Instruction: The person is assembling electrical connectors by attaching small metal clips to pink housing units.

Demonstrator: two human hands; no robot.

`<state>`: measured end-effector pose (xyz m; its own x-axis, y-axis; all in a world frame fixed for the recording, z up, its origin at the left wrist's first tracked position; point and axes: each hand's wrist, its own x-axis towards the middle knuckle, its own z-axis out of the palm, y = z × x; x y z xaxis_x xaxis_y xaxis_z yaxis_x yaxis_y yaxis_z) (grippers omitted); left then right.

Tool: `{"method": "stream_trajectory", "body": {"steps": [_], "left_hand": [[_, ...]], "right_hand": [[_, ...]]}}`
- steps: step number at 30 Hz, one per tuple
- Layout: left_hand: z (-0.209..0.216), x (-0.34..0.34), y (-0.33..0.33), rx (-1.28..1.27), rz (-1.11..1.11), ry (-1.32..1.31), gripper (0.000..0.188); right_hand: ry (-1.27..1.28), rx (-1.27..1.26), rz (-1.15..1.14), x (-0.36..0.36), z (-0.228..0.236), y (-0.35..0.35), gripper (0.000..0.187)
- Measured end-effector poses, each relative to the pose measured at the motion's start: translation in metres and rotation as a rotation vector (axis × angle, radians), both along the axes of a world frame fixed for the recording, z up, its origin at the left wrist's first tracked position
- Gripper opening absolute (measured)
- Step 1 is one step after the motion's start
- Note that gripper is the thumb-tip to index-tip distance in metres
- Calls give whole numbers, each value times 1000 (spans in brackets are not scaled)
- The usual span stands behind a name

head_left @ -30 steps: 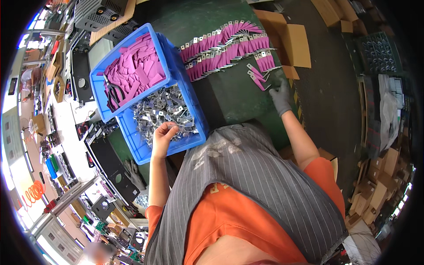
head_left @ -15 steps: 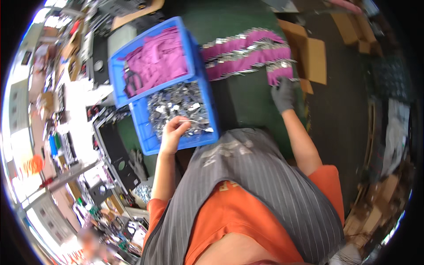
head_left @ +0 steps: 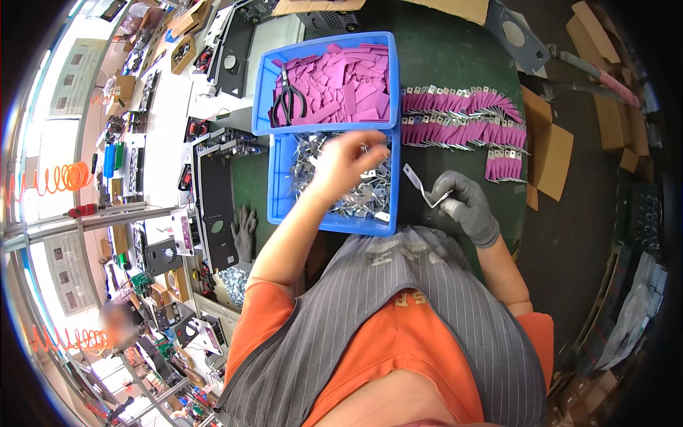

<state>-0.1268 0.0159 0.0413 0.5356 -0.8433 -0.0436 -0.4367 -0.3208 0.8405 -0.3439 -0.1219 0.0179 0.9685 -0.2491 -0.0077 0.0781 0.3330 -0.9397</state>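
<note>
My bare left hand (head_left: 345,165) hovers over the lower blue bin of loose metal brackets (head_left: 370,199), near the divide with the upper bin. Its fingers are curved, apart and slightly blurred, with nothing visible between them. My right hand (head_left: 466,208), in a grey glove, pinches a bent metal bracket (head_left: 413,176) just right of the bin. One flat arm of that bracket points up and left. Pink strips (head_left: 348,67) fill the upper blue bin, where black-handled scissors (head_left: 287,99) lie at the left. Brackets with pink pieces (head_left: 462,132) form overlapping rows on the green table, beyond my right hand.
Open cardboard boxes (head_left: 551,153) stand at the table's right edge. A grey glove (head_left: 244,233) lies left of the bins, beside a dark metal panel (head_left: 213,213). A grey plate (head_left: 514,34) sits at the far right. Cluttered workbenches run along the left.
My right hand has drawn back from the short row of pink-covered brackets and now holds a bare bracket. My left hand has moved up over the bin. The whole view has shifted.
</note>
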Motion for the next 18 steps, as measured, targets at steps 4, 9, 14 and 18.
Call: {"method": "stream_trajectory", "body": {"steps": [4,9,14,18], "left_hand": [[13,56,-28,123,216,-463,22],[-7,82,-55,500,227,-592,38],[-22,91,-54,172,271,-282,26],[-9,76,-38,-85,380,158,19]], "right_hand": [[-139,-121,-189,2,-9,4,16],[-194,-81,-237,6,-2,15,19],[-201,82,-279,2,-5,16,23],[-245,163,-275,4,0,14,26]]}}
